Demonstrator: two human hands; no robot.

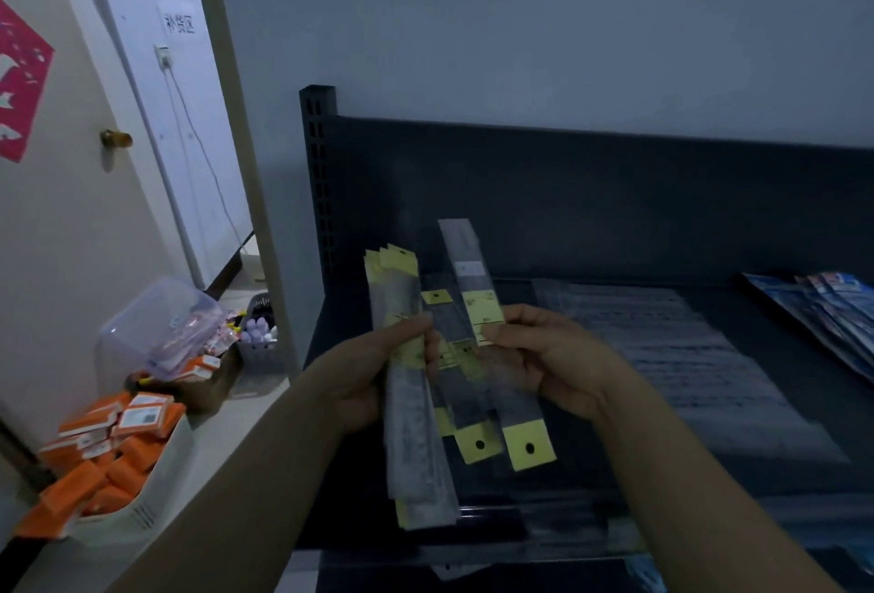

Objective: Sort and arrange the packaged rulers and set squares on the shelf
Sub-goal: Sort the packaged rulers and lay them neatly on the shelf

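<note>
Both hands are working in front of the dark shelf [615, 214], held above its deck. The left hand [369, 375] is gripping a stack of packaged rulers [411, 441] around its middle. Its thumb [416, 325] is clamping across the front face and the other fingers are curling behind, out of sight. The stack is standing roughly upright, with yellow header cards showing at the top and the lower end hanging below the hand. The right hand [548, 356] is pinching a few loose rulers [466, 261] just beside the stack, its fingertips [496, 332] closing on a yellow label near mid-length. These are fanning out. One is pointing up toward the shelf's back panel, and two are angling down with their punched yellow tabs [528, 446] below the hand. The fan is overlapping the stack between the two hands, but I can't tell exactly which sleeve is in which grip. Clear flat packets [686, 356] are lying on the shelf deck to the right of the hands, their contents too blurred to make out. Blue packets [832, 318] are sitting at the far right edge. On the floor to the left, a white bin [137, 517] is holding orange boxes [118, 441], with a clear plastic tub [161, 323] tilting behind it.
</note>
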